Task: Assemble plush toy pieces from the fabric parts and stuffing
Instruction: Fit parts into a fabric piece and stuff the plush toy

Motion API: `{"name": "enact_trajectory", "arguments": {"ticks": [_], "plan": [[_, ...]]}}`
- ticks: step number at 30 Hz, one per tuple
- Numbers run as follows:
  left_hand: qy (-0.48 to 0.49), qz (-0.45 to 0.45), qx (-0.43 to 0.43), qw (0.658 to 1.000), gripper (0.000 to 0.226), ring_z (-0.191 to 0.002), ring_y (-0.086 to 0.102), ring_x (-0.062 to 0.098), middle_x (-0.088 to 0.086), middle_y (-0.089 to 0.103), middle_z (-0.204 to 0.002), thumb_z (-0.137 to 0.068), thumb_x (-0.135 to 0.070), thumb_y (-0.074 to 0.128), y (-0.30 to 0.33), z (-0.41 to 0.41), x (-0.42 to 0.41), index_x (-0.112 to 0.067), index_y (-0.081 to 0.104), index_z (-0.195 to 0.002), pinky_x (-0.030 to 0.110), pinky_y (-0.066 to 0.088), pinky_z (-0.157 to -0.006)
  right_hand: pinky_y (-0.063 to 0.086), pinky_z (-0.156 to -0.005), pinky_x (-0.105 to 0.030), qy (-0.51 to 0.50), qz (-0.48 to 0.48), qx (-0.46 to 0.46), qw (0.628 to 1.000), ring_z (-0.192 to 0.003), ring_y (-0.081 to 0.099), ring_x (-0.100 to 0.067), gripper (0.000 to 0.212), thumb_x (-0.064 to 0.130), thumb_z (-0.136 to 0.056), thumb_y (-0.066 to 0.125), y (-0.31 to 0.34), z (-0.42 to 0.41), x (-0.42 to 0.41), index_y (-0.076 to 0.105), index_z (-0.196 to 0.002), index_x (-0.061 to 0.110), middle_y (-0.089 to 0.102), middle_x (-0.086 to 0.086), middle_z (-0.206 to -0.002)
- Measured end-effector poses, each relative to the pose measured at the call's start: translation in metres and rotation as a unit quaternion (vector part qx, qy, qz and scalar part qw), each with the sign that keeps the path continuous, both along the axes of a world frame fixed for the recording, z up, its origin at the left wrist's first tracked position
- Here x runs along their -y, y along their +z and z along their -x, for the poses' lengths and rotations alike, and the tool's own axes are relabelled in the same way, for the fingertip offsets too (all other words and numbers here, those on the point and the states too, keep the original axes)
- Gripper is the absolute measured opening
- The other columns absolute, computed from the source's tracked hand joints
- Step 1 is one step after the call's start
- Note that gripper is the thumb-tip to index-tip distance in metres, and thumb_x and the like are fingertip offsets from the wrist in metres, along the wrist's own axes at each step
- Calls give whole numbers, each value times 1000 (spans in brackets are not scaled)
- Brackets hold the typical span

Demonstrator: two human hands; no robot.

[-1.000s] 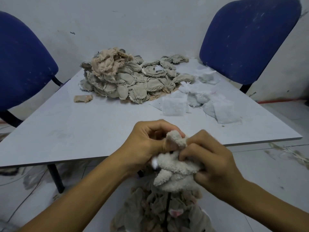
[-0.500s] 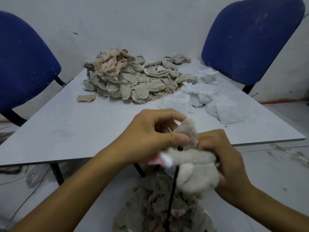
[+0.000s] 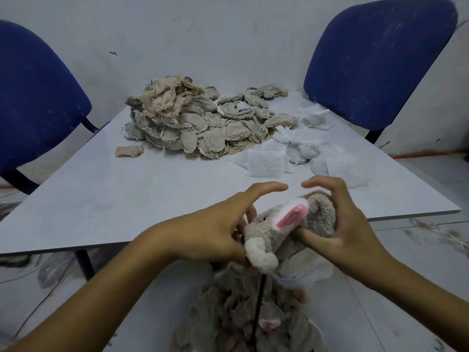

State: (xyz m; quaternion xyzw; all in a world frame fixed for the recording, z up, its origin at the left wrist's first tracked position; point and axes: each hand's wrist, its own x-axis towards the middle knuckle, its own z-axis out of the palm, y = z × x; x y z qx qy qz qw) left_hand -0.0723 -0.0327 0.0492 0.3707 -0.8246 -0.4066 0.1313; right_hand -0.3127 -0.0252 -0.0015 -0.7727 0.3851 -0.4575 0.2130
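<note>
A small grey plush toy piece with a pink-lined ear and a white muzzle [image 3: 286, 229] is held in the air between both hands, just above the near edge of the pale grey desk [image 3: 152, 189]. The right hand [image 3: 347, 224] is wrapped around the toy's far end: its thumb is pressed into the plush below the ear and its fingers [image 3: 327, 184] are curled over the top. The toy's white end is touched by the left hand [image 3: 215, 232], whose thumb lies against it; whether the lower fingers are clenched on it cannot be told, while the index finger is stretched forward, released and clear of the fabric.

Below the hands, a heap of limp grey fabric toy skins [image 3: 243, 318] is seen, with a thin dark rod [image 3: 257, 308] standing up through it toward the held toy. At the far side of the desk a large mound of grey-beige cut fabric parts [image 3: 203, 123] is piled, and just to its right loose white stuffing sheets [image 3: 304, 151] are spread. One small beige fabric scrap [image 3: 129, 151] lies apart to the left of the mound. Two blue upholstered chairs [image 3: 375, 59] are placed at the desk's far corners.
</note>
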Motion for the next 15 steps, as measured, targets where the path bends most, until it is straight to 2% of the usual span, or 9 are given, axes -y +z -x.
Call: {"name": "enact_trajectory", "arguments": {"ticks": [2,4,6,7,8,9,11,13,15], "plan": [[40,4,-65,997,88,-77,59,15,3,58,-100,-78,2,78,0,0,2,-54,40,-135,27,51,-68,54,-85,-20,37,33,-19,999,-111,61,-10,70,34,-71,85,14,3,4,47,-130,28,53,20,-123],[63,-20,-138,988,69,-77,59,17,5,64,-95,-79,9,73,2,-1,4,-39,54,-124,29,51,-69,54,-87,-22,64,84,-60,993,-115,59,-11,56,52,-76,78,22,4,5,54,-126,44,57,19,-120],[82,-42,-195,976,48,-80,60,18,6,67,-93,-80,4,71,4,-1,5,-28,61,-114,32,51,-73,47,-80,-3,49,72,-73,994,-109,59,10,39,75,-75,63,25,-1,0,60,-111,60,63,38,-103],[90,-48,-210,972,40,-82,61,18,3,68,-93,-81,-3,71,3,0,6,-27,63,-112,34,51,-76,43,-74,3,48,21,-48,997,-99,59,18,36,84,-69,58,25,-3,-3,61,-100,66,62,44,-92],[93,-55,-211,971,35,-86,62,17,0,68,-94,-82,-12,72,3,0,6,-28,64,-112,35,51,-79,44,-71,2,61,-29,-28,997,-89,62,18,35,84,-67,59,21,-3,-2,65,-94,62,64,43,-85],[82,-68,-194,975,38,-92,63,15,-3,68,-99,-82,-21,74,2,0,5,-32,63,-117,33,51,-82,50,-70,-5,75,-69,-14,995,-83,66,11,31,75,-70,64,15,-2,0,70,-91,53,68,34,-83],[39,-74,-93,992,66,-112,60,15,-6,61,-123,-74,-37,81,0,-1,4,-43,51,-132,36,51,-92,56,-71,-18,74,-111,-2,991,-82,70,1,21,51,-75,72,10,2,6,72,-92,37,74,21,-89],[33,-18,-6,999,82,-120,55,21,-2,55,-133,-70,-34,88,-4,-1,2,-43,43,-138,47,48,-98,55,-72,-18,72,-120,20,990,-88,70,0,25,37,-74,74,13,4,7,69,-98,34,74,20,-96],[66,10,-47,997,68,-110,60,34,10,61,-121,-72,-17,88,-4,2,2,-33,53,-129,56,48,-94,55,-76,-18,103,-108,26,988,-95,69,-2,32,33,-78,77,17,3,5,66,-108,32,71,19,-104]]}}
